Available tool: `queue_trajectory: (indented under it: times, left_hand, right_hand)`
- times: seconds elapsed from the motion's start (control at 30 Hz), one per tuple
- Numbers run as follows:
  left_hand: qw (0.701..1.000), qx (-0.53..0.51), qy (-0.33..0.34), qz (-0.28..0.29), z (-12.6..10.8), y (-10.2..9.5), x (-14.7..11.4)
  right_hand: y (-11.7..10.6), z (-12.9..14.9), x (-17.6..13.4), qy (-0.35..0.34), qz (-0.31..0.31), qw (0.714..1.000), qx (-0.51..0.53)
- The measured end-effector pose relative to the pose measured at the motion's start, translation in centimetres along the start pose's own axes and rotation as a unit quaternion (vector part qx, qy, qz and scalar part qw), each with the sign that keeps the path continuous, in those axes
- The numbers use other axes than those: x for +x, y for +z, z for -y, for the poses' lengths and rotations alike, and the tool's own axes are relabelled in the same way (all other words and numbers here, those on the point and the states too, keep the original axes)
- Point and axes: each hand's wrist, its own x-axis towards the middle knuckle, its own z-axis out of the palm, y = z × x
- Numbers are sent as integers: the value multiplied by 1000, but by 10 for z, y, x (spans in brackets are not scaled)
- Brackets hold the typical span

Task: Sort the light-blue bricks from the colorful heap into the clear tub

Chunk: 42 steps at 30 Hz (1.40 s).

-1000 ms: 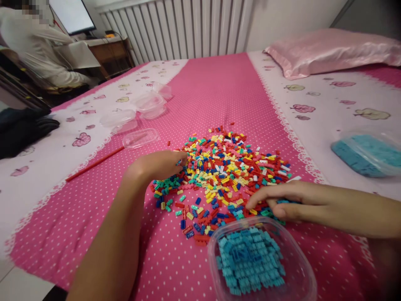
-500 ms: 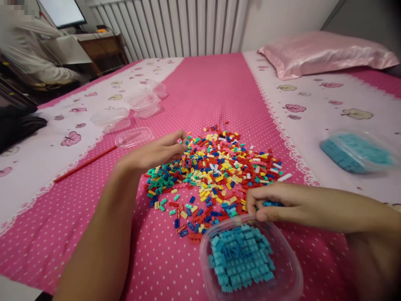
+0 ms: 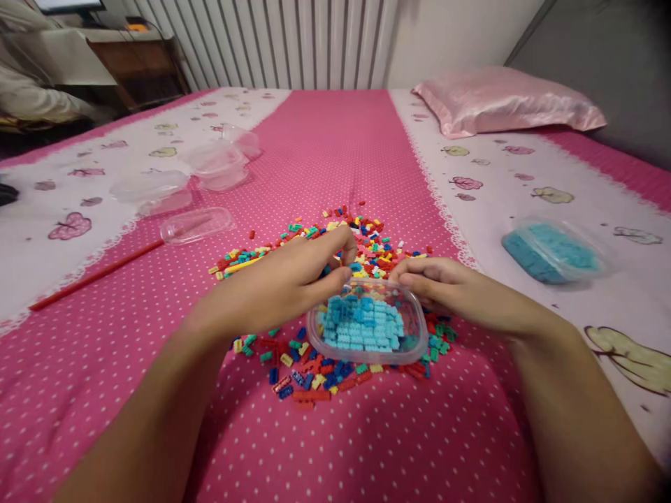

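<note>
Above the pink bed [image 3: 272, 454], my right hand [image 3: 437, 279] pinched the box [image 3: 367, 357]; whether my left hand [image 3: 293, 276] gripped anything, I couldn't tell.

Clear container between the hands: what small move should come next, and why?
Perhaps the left hand should bring the nearby blue pieces into the clear container: they show just beyond it, and it already holds blue bricks.
</note>
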Motion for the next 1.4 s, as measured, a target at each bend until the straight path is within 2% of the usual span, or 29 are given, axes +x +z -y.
queue_trajectory:
  times: [0.13, 0.33, 0.5, 0.6, 0.9, 1.13, 1.4]
  left_hand:
    - [999, 41, 19, 11, -3, 0, 0]
    - [997, -8, 57, 43, 2, -5, 1]
    - [995, -62, 79, 11, 7, -8, 2]
    - [993, -73, 97, 11, 6, -6, 4]
    - [992, -79, 97, -24, 8, -2, 6]
    - [970, -180, 110, -125, 3, -4, 5]
    - [972, -159, 119, -125, 14, -2, 11]
  right_hand:
    - [5, 3, 3, -3, -43, 999, 20]
    - [4, 2, 6, -2, -77, 997, 23]
    - [2, -6, 12, -15, -208, 976, 62]
    - [1, -5, 12, -40, -245, 963, 104]
    - [1, -4, 12, -62, -232, 964, 116]
    - [0, -7, 13, -64, -225, 968, 93]
    - [2, -7, 12, -57, -217, 970, 93]
